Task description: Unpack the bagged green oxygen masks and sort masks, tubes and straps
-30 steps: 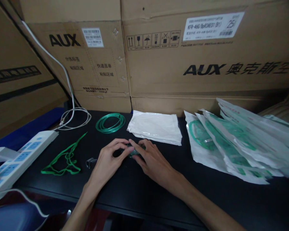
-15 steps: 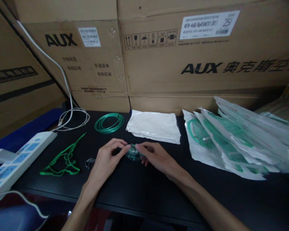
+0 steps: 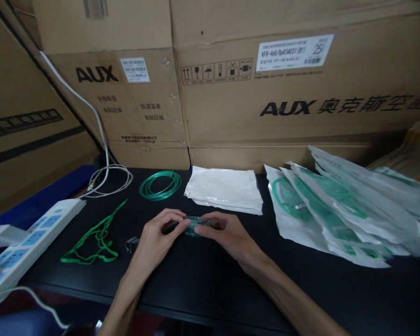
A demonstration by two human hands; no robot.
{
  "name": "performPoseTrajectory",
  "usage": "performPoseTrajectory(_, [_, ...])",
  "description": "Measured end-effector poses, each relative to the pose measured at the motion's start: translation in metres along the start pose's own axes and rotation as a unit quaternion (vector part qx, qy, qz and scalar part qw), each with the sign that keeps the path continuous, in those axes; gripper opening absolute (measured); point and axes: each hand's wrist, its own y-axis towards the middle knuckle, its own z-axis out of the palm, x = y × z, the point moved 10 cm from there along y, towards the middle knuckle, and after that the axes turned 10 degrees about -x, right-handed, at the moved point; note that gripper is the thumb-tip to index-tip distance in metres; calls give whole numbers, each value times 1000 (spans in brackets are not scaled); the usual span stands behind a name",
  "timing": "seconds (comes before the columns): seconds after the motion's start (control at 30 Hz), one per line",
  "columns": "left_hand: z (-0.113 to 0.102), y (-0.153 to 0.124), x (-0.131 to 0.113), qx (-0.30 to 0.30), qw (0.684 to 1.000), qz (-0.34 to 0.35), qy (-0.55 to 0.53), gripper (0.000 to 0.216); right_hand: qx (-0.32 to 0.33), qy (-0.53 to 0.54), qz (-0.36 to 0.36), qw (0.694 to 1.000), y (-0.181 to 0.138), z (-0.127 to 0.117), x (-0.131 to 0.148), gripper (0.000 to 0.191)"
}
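Observation:
Between my two hands is a small see-through green plastic oxygen mask [image 3: 193, 228], low over the black table. My left hand [image 3: 161, 235] pinches its left side between thumb and fingers. My right hand [image 3: 231, 235] grips the right side, thumb across the near face. Fingers cover much of the mask, so its full shape is hidden. Left of my left wrist lies a small clear plastic piece [image 3: 131, 243]. Further left, a green elastic strap [image 3: 101, 238] is loosely bunched. Coiled green tubing [image 3: 160, 185] rests behind my left hand.
A flat white plastic bag [image 3: 226, 189] lies behind my hands. Several sealed packs [image 3: 322, 210] with green tubing overlap at the right. A white power strip [image 3: 38, 238] and a looped white cable [image 3: 107, 179] occupy the left. Large cardboard boxes [image 3: 224, 107] wall off the back.
The view has tilted up slightly, so everything sits lower. My right thumb has shifted down over the near face of the mask, and the mask looks turned. Both hands keep hold of it.

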Motion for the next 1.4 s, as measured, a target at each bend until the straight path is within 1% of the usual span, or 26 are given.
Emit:
performPoseTrajectory(0.13, [0, 0, -1, -3, 1000, -2, 2, 26, -11, 23, 18, 1000, -2, -1, 1, 49])
performPoseTrajectory(0.2, [1, 0, 1, 0, 1000, -4, -2, 25, -14, 32, 23, 999, -4, 0, 1, 50])
performPoseTrajectory(0.3, [3, -1, 5, 8, 1000, -10, -15, 24, -15, 83, 32, 996, -5, 1, -1, 47])
performPoseTrajectory(0.37, [4, -2, 7, 15, 999, -18, -23, 23, -13, 124, 46, 991, -4, 2, -3, 51])
performPoseTrajectory(0.43, [5, -1, 9, 16, 999, -25, -29, 23, -9, 144, 66, 987, -2, 2, -7, 54])
performPoseTrajectory(0.57, [5, -1, 10, 16, 999, -34, -30, 24, 18, 135, 84, 987, 0, 3, -8, 45])
performPoseTrajectory(0.63, [5, 0, 10, 15, 999, -36, -27, 24, 23, 135, 86, 987, 0, 3, -7, 45])
performPoseTrajectory(0.77, [4, 0, 14, 10, 999, -41, -19, 24, -2, 146, 101, 984, -2, 3, -10, 52])
performPoseTrajectory(0.9, [3, -3, 20, -1, 998, -55, -26, 25, -17, 156, 102, 982, -3, 7, -13, 50])
performPoseTrajectory(0.97, [3, -4, 22, -3, 997, -64, -36, 26, -14, 140, 90, 986, -2, 9, -12, 47])
performPoseTrajectory(1.03, [2, -4, 24, -13, 995, -80, -55, 26, 7, 118, 79, 990, 0, 11, -10, 44])
performPoseTrajectory(1.13, [0, -3, 25, -22, 992, -98, -73, 44, 44, 82, 63, 994, 5, 12, -7, 39])
performPoseTrajectory(1.17, [1, -2, 23, -16, 993, -96, -71, 46, 47, 52, 42, 997, 7, 10, -5, 37])
performPoseTrajectory(1.23, [5, 0, 21, 9, 995, -82, -61, 41, 36, -41, -22, 998, 11, 5, 3, 34])
performPoseTrajectory(1.33, [7, 2, 18, 37, 997, -58, -38, 34, 5, -164, -112, 980, 12, 2, 16, 31])
performPoseTrajectory(1.4, [7, 3, 14, 48, 998, -32, -16, 34, -22, -195, -151, 969, 10, 2, 23, 27])
